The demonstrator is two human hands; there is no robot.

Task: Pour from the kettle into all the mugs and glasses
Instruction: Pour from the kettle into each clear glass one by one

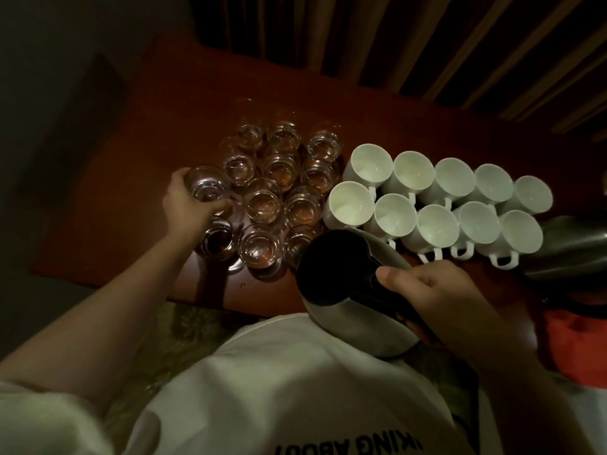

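While the right hand [437, 300] clamps the black handle of the steel kettle [348, 287] at the near edge of the red-brown wooden table [138, 205], the left hand [187, 205] grips one clear glass [205, 185] beside the cluster, white ceramic mugs [437, 208] standing just right.

We can't tell fill levels in the far glasses [282, 136]: too dim, rims blur together. The kettle [348, 287] covers part of the nearest glass [297, 241] & the lower edge of one mug [392, 215]. Its spout is hidden from us. Left hand [187, 205] hides part of the glass it grips [205, 185]. A second metal vessel [568, 247] is cut off at right edge. Shirt lettering [345, 446] cut off at bottom.
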